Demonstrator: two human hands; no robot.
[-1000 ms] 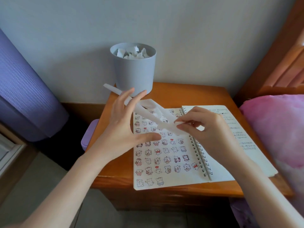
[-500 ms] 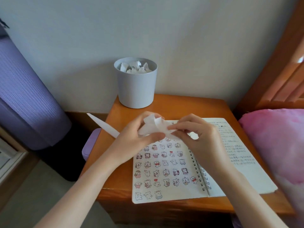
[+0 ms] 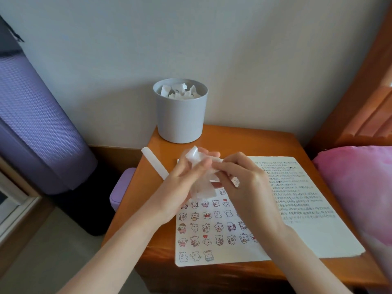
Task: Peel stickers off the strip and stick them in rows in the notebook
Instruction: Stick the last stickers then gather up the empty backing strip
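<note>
An open spiral notebook (image 3: 314,236) lies on the wooden bedside table (image 3: 250,141). Its left page holds several rows of small cartoon stickers (image 3: 206,228); its right page is handwritten. Above the left page both hands hold a white backing strip (image 3: 201,185) that is folded and crumpled into loops. My left hand (image 3: 182,187) grips the bunched strip, and one straight end (image 3: 153,162) sticks out past it to the upper left. My right hand (image 3: 244,183) pinches the strip from the right. The notebook's spiral is hidden under my right hand.
A grey cup (image 3: 181,115) filled with crumpled white paper scraps stands at the table's back left by the wall. A purple bin (image 3: 122,187) sits left of the table, a purple rolled mat (image 3: 36,128) beyond it. Pink bedding (image 3: 358,187) and a wooden bed frame lie on the right.
The long strip was stretched between my hands a second ago; now it is gathered and crumpled into a wad between them. The free end on the left has grown shorter.
</note>
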